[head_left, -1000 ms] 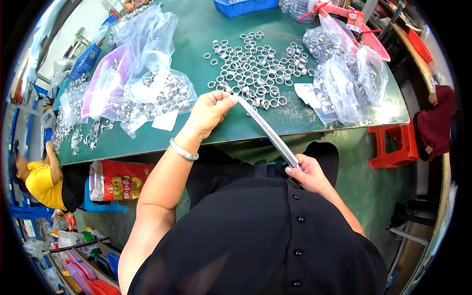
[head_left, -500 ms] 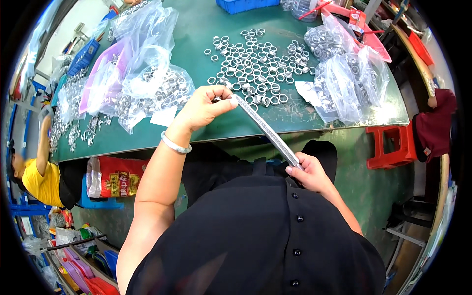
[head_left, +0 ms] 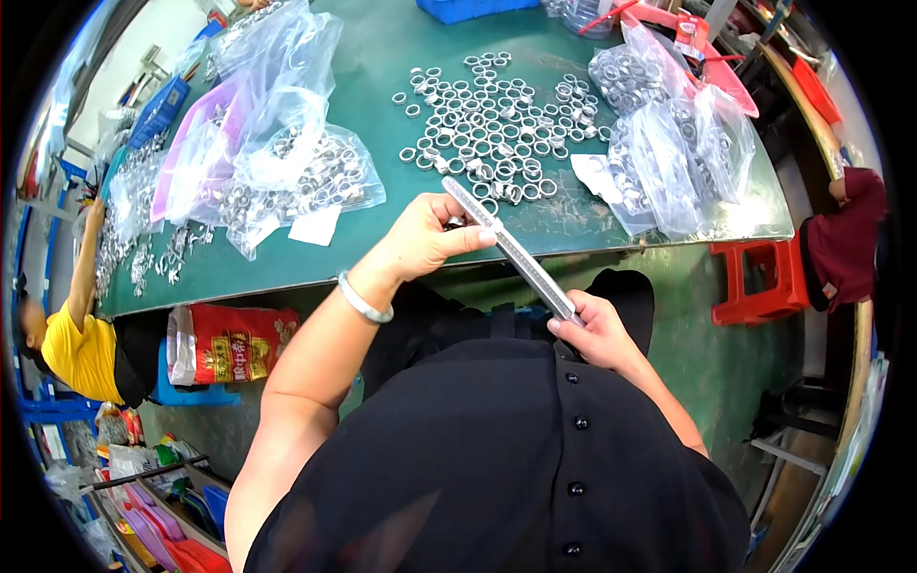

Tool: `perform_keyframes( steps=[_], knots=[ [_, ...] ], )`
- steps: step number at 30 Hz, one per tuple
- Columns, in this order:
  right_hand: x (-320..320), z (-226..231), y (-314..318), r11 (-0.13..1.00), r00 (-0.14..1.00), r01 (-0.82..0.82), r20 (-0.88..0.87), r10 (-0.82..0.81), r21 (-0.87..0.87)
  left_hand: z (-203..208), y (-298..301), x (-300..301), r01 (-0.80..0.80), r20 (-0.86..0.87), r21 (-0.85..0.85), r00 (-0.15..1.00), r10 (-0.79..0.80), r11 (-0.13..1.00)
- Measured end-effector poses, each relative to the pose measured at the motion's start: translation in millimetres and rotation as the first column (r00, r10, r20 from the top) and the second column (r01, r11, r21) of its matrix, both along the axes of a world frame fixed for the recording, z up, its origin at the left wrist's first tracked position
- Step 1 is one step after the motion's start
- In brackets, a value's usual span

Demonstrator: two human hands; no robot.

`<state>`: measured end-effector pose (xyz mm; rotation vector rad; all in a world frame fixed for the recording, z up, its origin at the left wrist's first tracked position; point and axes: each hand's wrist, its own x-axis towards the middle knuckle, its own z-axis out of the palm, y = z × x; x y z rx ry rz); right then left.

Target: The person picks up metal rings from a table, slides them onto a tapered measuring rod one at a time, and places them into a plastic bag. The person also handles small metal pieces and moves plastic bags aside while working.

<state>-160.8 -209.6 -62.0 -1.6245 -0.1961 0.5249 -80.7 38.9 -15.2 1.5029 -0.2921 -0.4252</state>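
Note:
A grey metal ring mandrel (head_left: 535, 269), tapered and marked along its length, slants across the front edge of the table. My right hand (head_left: 597, 329) is closed round its thicker lower end. My left hand (head_left: 439, 237) pinches a small metal ring (head_left: 496, 225) round the mandrel, partway below its narrow tip; my thumb and fingers hide much of the ring. Small dark metal pieces show in the curl of the left fingers, too covered to make out. Beyond the tip, many loose silver rings (head_left: 487, 124) lie spread on the green table (head_left: 382, 76).
Clear bags of rings (head_left: 306, 172) lie at left by a purple basin (head_left: 186, 158). More bagged rings (head_left: 659, 172) sit at right near a pink basin (head_left: 735, 91). A red stool (head_left: 759, 282) stands at right. A person in yellow (head_left: 81, 349) works at far left.
My left hand has moved right and nearer along the mandrel, so the tip now sticks out past it. The right hand has stayed nearly still.

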Motion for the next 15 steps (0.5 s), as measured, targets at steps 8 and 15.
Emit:
perform_keyframes(
  steps=[8, 15],
  knots=[
    [0.6, 0.0, 0.7, 1.000, 0.999, 0.002, 0.037, -0.002, 0.005, -8.2, -2.6, -9.0, -0.070, 0.023, -0.047, 0.997, 0.071, 0.996],
    [-0.4, -2.1, 0.5, 0.999, 1.000, 0.009, -0.008, -0.009, 0.048, -1.6, -6.7, -12.7, -0.074, -0.088, -0.060, 0.994, 0.069, 0.995]
  ],
)
